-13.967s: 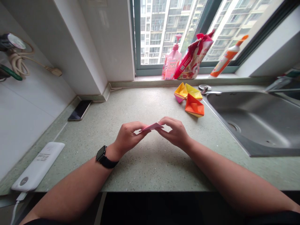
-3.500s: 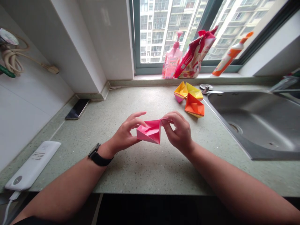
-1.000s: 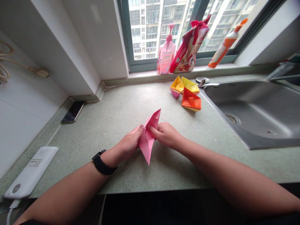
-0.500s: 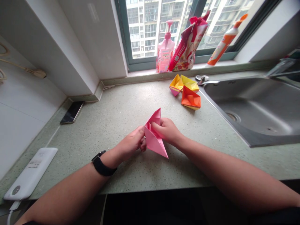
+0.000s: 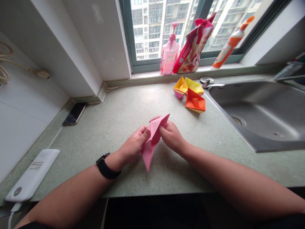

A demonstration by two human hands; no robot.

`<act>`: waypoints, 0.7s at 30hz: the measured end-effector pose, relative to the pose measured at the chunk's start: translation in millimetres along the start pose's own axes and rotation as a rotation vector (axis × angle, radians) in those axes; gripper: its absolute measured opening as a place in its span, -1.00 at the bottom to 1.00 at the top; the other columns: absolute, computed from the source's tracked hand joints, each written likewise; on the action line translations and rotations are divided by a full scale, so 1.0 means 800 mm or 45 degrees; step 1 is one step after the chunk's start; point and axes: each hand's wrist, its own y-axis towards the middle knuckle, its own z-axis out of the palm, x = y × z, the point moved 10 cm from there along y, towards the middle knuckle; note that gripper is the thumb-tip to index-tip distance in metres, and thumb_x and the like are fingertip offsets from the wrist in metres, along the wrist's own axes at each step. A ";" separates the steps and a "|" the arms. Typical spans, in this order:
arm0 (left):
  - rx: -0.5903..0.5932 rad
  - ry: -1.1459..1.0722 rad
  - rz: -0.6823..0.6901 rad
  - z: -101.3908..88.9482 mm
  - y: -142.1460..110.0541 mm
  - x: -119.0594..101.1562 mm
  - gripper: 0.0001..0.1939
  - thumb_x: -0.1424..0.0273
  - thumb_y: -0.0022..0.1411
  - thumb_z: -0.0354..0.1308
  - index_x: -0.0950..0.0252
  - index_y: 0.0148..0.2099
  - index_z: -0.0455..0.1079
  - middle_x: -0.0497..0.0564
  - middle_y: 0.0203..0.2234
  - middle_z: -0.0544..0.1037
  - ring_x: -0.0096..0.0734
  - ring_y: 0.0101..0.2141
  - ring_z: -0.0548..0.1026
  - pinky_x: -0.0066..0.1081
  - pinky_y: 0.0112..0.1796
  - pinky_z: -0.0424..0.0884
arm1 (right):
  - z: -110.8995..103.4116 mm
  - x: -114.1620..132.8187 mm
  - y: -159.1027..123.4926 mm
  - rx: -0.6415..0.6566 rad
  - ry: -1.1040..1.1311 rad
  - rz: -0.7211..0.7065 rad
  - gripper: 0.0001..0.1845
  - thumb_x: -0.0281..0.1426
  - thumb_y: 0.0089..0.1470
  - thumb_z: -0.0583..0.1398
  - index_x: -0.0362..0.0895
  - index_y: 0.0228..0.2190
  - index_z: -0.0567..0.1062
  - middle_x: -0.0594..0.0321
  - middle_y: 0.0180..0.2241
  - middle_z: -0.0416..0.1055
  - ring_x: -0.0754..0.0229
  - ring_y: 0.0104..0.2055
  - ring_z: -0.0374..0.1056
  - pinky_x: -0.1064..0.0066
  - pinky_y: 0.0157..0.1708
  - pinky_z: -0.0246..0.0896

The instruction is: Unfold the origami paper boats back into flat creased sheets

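Completed, in my judgement: an orange origami boat [image 5: 195, 101], a yellow origami boat [image 5: 180, 85] and a lime-yellow origami boat [image 5: 194, 85], standing open on the worktop [image 5: 114, 127]. Outstanding: pink origami paper [image 5: 154, 135], creased, apparently not fully shaped, held over the worktop between both hands. Left hand [image 5: 138, 140]: thumb pressing its near face. Right hand [image 5: 170, 135]: closed round the opposite side, fingertips partly hidden. Forearms angle inward.

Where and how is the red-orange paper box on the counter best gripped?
Pinch the red-orange paper box by its right rim, probably with the right hand once free of the pink paper, coming from the near right. Its hollow opens upward, leaving a thin wall to pinch; yellow paper pieces crowd its far side.
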 end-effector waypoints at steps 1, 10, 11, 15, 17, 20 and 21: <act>-0.007 -0.003 -0.001 -0.002 0.001 -0.001 -0.39 -0.20 0.33 0.28 0.29 -0.03 0.44 0.00 -0.30 0.53 -0.42 -0.37 0.43 -0.39 -0.32 0.33 | 0.003 -0.006 0.001 0.037 0.106 0.049 -0.66 -0.06 0.22 0.21 -0.08 -0.22 0.54 0.22 -0.36 0.54 0.14 -0.35 0.42 0.31 -0.34 0.32; -0.122 0.075 0.095 -0.021 0.002 -0.019 -0.47 -0.10 0.32 0.35 0.30 -0.10 0.44 -0.02 -0.32 0.57 -0.44 -0.38 0.48 -0.43 -0.31 0.36 | 0.022 -0.016 -0.004 0.227 0.421 0.159 -0.31 0.29 0.09 0.28 -0.08 -0.18 0.57 0.19 -0.34 0.54 0.12 -0.34 0.43 0.26 -0.32 0.37; -0.142 0.120 0.131 -0.023 0.001 -0.024 -0.48 -0.09 0.32 0.36 0.29 -0.10 0.44 -0.01 -0.32 0.58 -0.43 -0.36 0.50 -0.43 -0.30 0.38 | 0.022 -0.012 -0.004 0.232 0.401 0.133 -0.35 0.25 0.05 0.34 -0.08 -0.21 0.57 0.20 -0.34 0.54 0.13 -0.34 0.42 0.28 -0.33 0.36; -0.211 0.269 0.276 -0.031 -0.006 -0.044 -0.50 -0.07 0.33 0.36 0.30 -0.07 0.47 0.05 -0.25 0.63 -0.33 -0.26 0.59 -0.39 -0.23 0.47 | 0.017 -0.004 -0.003 0.214 0.307 0.118 -0.54 0.01 0.02 0.49 -0.09 -0.31 0.59 0.22 -0.36 0.55 0.16 -0.33 0.44 0.31 -0.33 0.36; -0.206 0.260 0.298 -0.031 -0.007 -0.048 -0.50 -0.06 0.33 0.36 0.30 -0.04 0.48 0.07 -0.22 0.65 -0.32 -0.25 0.61 -0.38 -0.23 0.50 | 0.012 -0.006 -0.001 0.183 0.324 0.129 -0.58 -0.02 0.04 0.49 -0.10 -0.32 0.63 0.20 -0.37 0.58 0.14 -0.33 0.46 0.29 -0.32 0.38; -0.198 0.262 0.282 -0.033 -0.008 -0.050 -0.53 -0.01 0.33 0.37 0.31 -0.04 0.55 0.03 -0.33 0.63 -0.39 -0.38 0.55 -0.44 -0.37 0.46 | -0.003 -0.007 0.002 0.073 0.351 0.079 -0.63 -0.06 0.05 0.49 -0.09 -0.31 0.67 0.20 -0.37 0.60 0.12 -0.32 0.46 0.26 -0.29 0.40; -0.207 0.275 0.289 -0.035 -0.008 -0.051 -0.55 0.01 0.33 0.38 0.32 -0.05 0.57 0.01 -0.37 0.61 -0.41 -0.41 0.53 -0.46 -0.40 0.44 | -0.008 -0.007 0.003 0.036 0.360 0.048 -0.65 -0.08 0.05 0.49 -0.09 -0.31 0.68 0.21 -0.37 0.61 0.12 -0.31 0.46 0.26 -0.28 0.40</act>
